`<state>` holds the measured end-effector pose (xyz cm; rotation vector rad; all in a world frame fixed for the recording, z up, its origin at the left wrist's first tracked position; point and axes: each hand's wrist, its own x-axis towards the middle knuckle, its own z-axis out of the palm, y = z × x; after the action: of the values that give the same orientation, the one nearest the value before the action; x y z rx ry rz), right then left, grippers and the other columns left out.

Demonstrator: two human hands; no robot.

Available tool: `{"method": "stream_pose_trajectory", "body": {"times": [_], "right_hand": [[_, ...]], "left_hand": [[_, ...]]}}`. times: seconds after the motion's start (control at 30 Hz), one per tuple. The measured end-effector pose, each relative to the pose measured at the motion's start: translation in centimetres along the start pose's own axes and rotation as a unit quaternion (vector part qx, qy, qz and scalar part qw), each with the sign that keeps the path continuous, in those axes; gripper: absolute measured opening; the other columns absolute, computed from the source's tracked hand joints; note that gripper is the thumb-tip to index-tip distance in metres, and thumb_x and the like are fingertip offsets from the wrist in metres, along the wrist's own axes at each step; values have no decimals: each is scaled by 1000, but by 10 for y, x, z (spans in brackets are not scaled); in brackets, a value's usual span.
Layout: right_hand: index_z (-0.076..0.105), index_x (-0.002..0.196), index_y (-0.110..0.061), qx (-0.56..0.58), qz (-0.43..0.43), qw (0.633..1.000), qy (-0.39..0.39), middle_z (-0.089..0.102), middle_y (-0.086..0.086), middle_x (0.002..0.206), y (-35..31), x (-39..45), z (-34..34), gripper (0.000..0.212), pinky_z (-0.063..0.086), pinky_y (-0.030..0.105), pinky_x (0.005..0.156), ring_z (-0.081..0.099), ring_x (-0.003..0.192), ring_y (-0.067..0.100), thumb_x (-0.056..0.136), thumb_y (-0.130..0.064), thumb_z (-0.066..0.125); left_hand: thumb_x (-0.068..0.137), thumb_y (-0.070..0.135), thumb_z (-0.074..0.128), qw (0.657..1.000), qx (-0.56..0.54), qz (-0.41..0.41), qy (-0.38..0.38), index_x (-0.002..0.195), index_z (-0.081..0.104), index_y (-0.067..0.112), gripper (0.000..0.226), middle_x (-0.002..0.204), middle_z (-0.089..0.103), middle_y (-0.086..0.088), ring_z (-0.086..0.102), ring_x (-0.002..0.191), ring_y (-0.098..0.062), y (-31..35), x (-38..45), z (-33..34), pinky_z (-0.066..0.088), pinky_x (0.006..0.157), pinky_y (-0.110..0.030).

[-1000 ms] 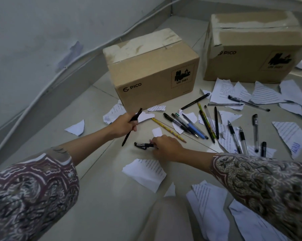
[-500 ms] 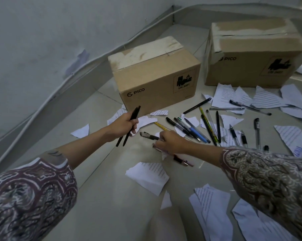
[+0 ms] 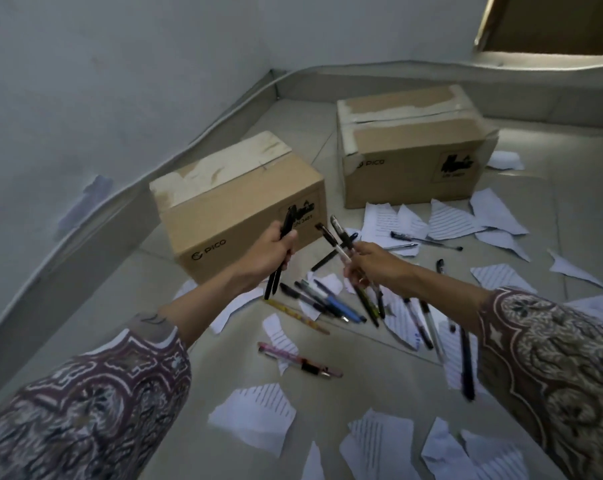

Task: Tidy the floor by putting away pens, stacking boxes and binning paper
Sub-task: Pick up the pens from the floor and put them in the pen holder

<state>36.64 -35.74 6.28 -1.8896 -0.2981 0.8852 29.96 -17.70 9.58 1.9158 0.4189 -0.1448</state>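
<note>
Two black pens [image 3: 282,252] stand nearly upright in the left hand [image 3: 269,252], whose fingers are curled round their middles, tips pointing down toward the floor. Beside it, apart by a small gap, the right hand [image 3: 369,263] pinches two more pens [image 3: 338,239] (dark caps up, one with a pale barrel) that fan out toward the left hand. Both hands are raised above the tiled floor [image 3: 147,292], in front of the near cardboard box [image 3: 237,209], which is marked PICO and taped shut on top. A second box [image 3: 411,150] of the same kind sits farther back and to the right, well apart from the first.

Below the hands a cluster of loose pens [image 3: 328,301] lies on the tiles, blue, black and green among them, with a yellow pencil [image 3: 300,317] just in front and a pink pen [image 3: 300,360] nearer the person. More pens [image 3: 425,239] lie to the right, some on torn lined paper. Paper scraps [image 3: 255,410] are scattered all across the floor, from the boxes down to the lower edge. Patterned sleeves [image 3: 85,410] cover both forearms.
</note>
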Motion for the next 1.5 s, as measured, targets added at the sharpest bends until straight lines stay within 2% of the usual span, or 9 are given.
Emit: {"method": "stream_pose_trajectory", "body": {"times": [0.2,0.33,0.43,0.63,0.7,0.8,1.03,1.27,1.5], "right_hand": [[48,92,-7,82,43,992,81,39,1,63,-22,-41,-58,16,26,25,51,30,53,12,99,-17,38],[57,81,-6,125,23,984,126,45,4,65,-62,-85,-97,25,38,17,50,42,58,13,98,-15,42],[64,92,-1,142,18,976,165,58,-6,63,-109,-125,-131,20,39,14,59,51,68,9,94,-14,49],[67,101,2,177,-21,959,221,66,0,88,-198,-207,-199,19,43,10,68,59,75,-1,89,-8,57],[68,101,-2,173,-27,955,238,66,-4,83,-229,-242,-224,17,42,6,61,60,67,-5,88,-7,58],[68,93,-1,155,-39,949,271,52,-5,61,-272,-291,-260,13,34,11,51,40,55,9,87,-9,59],[67,81,-5,126,-88,911,383,53,5,59,-355,-387,-335,5,39,19,51,46,51,10,83,-6,64],[63,74,-1,149,-128,851,487,54,6,56,-403,-462,-401,7,38,17,44,49,44,6,81,1,64],[63,72,-2,203,-135,786,569,57,10,60,-390,-511,-486,11,42,19,44,51,45,11,80,5,64]], "left_hand": [[100,14,31,999,-34,3,-22,96,41,7,13,74,44,-3,39,63,-14,80,16,32,37,59,-24],[100,10,32,997,-45,9,-57,84,46,7,21,74,47,-5,48,68,-17,146,10,44,46,68,-30],[98,11,39,997,-18,28,-67,77,52,12,25,73,52,-3,51,73,-15,210,-1,48,43,77,-30],[93,14,52,990,11,83,-112,91,65,9,14,81,60,3,53,76,-5,345,-31,45,41,69,-15],[92,12,53,988,7,96,-125,97,67,2,18,82,61,3,55,74,0,398,-46,42,45,65,-10],[91,10,55,980,-1,121,-157,99,66,-3,19,82,62,-3,56,70,-3,469,-66,38,45,56,-3],[82,7,66,963,27,188,-189,86,70,-1,10,69,64,-3,56,57,-3,609,-92,40,47,59,-16],[80,4,69,945,13,246,-215,78,69,7,3,72,66,-5,62,69,-17,720,-118,70,54,69,-24],[76,-1,70,945,-53,251,-203,77,70,4,5,75,68,-13,70,80,-30,795,-122,151,58,78,-40]]}}
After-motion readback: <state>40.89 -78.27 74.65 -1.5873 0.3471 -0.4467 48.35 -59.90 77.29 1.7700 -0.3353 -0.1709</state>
